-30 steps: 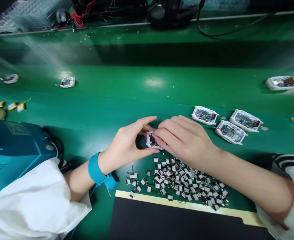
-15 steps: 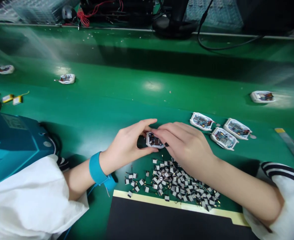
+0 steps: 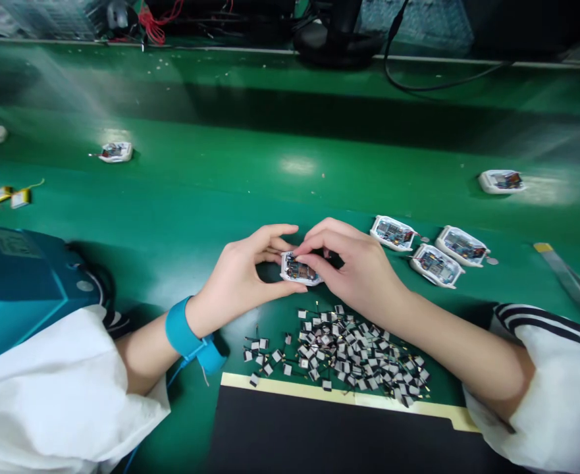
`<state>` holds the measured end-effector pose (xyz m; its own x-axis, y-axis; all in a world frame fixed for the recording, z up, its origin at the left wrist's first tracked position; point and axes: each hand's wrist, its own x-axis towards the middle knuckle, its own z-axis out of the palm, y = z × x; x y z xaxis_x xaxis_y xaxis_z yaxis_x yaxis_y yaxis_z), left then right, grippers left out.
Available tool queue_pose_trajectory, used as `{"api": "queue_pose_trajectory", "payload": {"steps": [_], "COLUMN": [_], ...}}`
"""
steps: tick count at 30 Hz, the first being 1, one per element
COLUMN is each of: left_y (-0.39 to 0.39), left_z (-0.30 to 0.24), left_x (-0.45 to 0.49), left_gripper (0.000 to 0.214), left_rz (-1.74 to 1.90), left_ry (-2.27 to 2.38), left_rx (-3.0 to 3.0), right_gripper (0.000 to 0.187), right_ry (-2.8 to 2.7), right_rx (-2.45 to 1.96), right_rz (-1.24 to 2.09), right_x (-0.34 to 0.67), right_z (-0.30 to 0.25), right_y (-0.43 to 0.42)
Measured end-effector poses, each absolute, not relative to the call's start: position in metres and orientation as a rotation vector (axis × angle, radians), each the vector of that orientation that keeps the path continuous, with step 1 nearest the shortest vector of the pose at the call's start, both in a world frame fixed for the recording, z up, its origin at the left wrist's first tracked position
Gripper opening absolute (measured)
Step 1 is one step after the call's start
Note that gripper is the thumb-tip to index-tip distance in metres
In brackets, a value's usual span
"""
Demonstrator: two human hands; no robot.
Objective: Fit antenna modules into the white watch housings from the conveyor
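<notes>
"Start at the fingers. What are they doing?"

"Both hands are pinched narrow. The left hand holds a white-cased circuit module by its edges between thumb and fingers, while the right hand brings its fingertips down onto the exposed board. What they're touching is too small to tell."

"And that module's place?"

"Mid-air, just above the green bench, at the centre of our clock."

"How much looks done?"

"Around three o'clock lie three similar modules, boards showing, and another sits further off at two o'clock. I can't tell whether any of them is finished."

"And what looks left?"

"At five o'clock there's a large heap of small black-and-white wired pieces, so plenty seem unused. Beyond it, at six, is a black mat. Toward nine, yellow pouch cells lie past a blue machine."
</notes>
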<state>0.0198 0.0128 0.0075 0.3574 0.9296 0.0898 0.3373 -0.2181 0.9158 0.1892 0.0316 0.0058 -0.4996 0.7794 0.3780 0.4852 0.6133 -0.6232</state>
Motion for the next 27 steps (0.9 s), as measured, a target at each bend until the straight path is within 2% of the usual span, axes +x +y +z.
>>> {"api": "queue_pose_trajectory", "payload": {"steps": [6, 17, 27], "left_y": [0.012, 0.012, 0.013], "left_z": [0.008, 0.006, 0.005], "left_x": [0.02, 0.02, 0.019], "left_gripper": [0.059, 0.057, 0.056], "left_rz": [0.87, 0.864, 0.822], "left_ry": [1.134, 1.118, 1.142], "left_rx": [1.702, 1.744, 1.74], "right_gripper": [0.004, 0.005, 0.021], "right_ry": [-2.11, -2.133, -2.468], "right_rx": [-1.019, -1.014, -0.92], "right_rz": [0.721, 0.682, 0.213], "right_x": [0.188, 0.19, 0.2], "right_z": [0.005, 0.001, 0.001], "right_y": [0.032, 0.033, 0.03]}}
